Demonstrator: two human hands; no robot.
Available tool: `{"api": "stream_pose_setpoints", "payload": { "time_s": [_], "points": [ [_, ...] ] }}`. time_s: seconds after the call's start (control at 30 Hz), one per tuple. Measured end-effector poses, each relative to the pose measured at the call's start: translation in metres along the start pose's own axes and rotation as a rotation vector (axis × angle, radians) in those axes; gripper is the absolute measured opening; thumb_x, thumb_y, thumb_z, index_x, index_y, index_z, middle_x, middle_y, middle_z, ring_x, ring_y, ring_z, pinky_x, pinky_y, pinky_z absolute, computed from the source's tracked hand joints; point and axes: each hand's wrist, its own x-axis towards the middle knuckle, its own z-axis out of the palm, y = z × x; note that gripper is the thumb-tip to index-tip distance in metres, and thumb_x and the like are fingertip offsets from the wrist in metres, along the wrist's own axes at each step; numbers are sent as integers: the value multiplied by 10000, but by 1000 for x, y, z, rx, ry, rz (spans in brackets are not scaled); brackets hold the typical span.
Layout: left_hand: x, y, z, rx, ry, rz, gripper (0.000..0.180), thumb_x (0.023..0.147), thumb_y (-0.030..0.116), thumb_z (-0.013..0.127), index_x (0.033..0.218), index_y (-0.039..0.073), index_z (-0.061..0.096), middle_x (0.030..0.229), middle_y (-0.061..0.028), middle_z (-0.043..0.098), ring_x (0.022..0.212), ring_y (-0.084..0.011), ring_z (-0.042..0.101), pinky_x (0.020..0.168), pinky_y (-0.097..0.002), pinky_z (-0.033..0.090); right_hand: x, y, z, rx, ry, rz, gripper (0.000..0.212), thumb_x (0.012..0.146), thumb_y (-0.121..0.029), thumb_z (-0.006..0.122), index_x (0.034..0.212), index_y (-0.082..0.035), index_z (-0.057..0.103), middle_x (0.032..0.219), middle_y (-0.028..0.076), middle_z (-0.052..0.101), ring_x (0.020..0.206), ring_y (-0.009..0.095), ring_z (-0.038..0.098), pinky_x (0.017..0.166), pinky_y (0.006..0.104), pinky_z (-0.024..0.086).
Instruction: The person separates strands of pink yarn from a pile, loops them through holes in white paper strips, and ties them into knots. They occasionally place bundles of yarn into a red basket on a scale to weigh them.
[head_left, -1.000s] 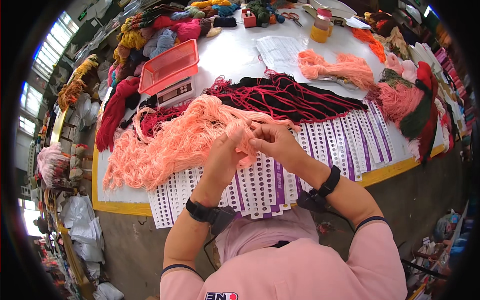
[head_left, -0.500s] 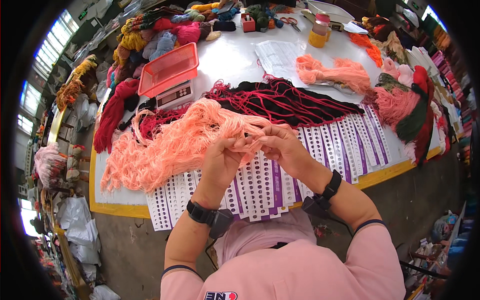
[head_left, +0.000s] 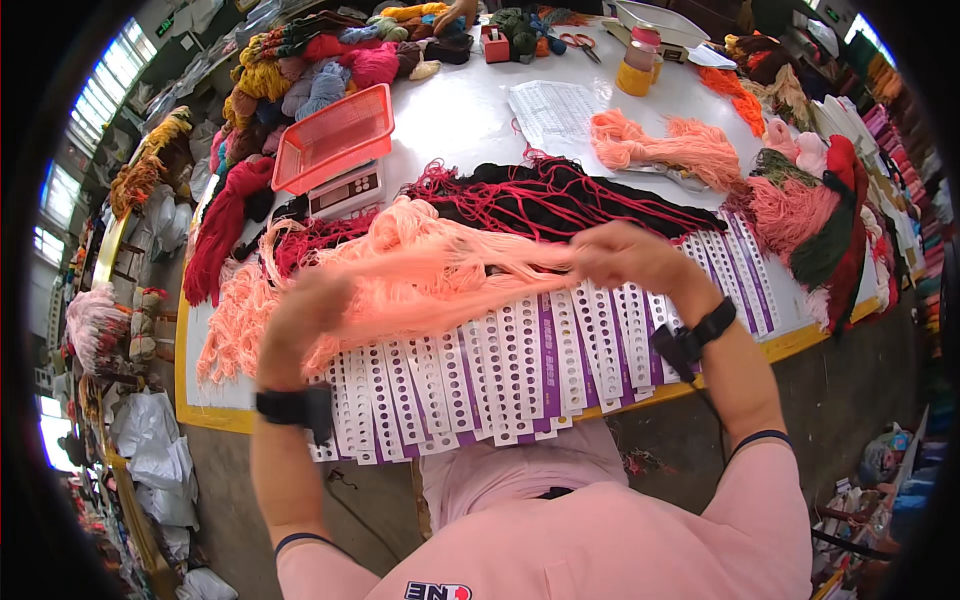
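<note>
A large loose heap of peach yarn point(head_left: 400, 240) spreads over the near left part of the table. My right hand point(head_left: 632, 258) is closed round one end of a peach strand bundle and holds it out to the right. The bundle stretches leftward to my left hand point(head_left: 310, 305), which is smeared by motion; its fingers cannot be made out. Under the yarn lie several white and purple strips with punched holes point(head_left: 525, 360), side by side along the near edge. Black and crimson yarn point(head_left: 560, 205) lies just beyond the peach heap.
An orange-red basket point(head_left: 335, 140) rests on a small scale point(head_left: 350, 190) at the left. Farther back are a printed sheet point(head_left: 555, 112), scissors point(head_left: 580, 44), a yellow jar point(head_left: 636, 68) and piled coloured yarn point(head_left: 270, 80). Another person's hand point(head_left: 458, 14) shows at the far edge.
My hands were together at the middle over the yarn; they have moved wide apart, left and right. The peach bundle is now drawn out between them.
</note>
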Motion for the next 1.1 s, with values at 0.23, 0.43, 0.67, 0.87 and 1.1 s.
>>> {"api": "stream_pose_setpoints", "payload": {
  "time_s": [0.23, 0.43, 0.67, 0.87, 1.1],
  "points": [
    [-49, 3, -266, -381, 461, -73, 231, 982, 225, 567, 773, 158, 497, 549, 113, 276, 397, -10, 211, 342, -183, 163, -33, 23, -107, -11, 572, -55, 273, 1001, -264, 539, 777, -108, 534, 629, -89, 356, 512, 13, 297, 455, 192, 222],
    [-119, 19, -411, -163, 1011, 173, 164, 908, 178, 620, 769, 137, 546, 528, 7, 413, 401, -126, 385, 367, -279, 319, -53, 77, -203, -20, 932, 17, 287, 968, -288, 581, 768, -85, 548, 614, -46, 432, 497, 50, 385, 423, 229, 285],
    [-148, 63, -432, 1454, 1339, -5, 378, 941, 349, 453, 860, 34, 645, 773, -153, 639, 699, -324, 593, 632, -438, 447, -168, 100, -277, -1466, 1311, 308, 332, 884, -301, 548, 924, 4, 672, 865, 183, 675, 817, 367, 635, 770, 464, 480],
    [64, -7, -158, -280, 544, 150, 206, 942, 271, 616, 748, 218, 572, 523, 104, 383, 383, -13, 310, 341, -220, 213, 11, -91, -159, -122, 470, -180, 172, 950, -171, 529, 1010, -29, 604, 703, 16, 453, 640, 149, 462, 668, 330, 423],
    [96, -82, -25, -5, 430, 162, 223, 940, 217, 626, 800, 44, 613, 675, 52, 544, 538, -44, 452, 469, -255, 351, 132, -328, -93, -219, 188, -737, 261, 973, -282, 508, 1000, -51, 624, 727, -6, 521, 685, 158, 523, 695, 337, 449]
  ]
}}
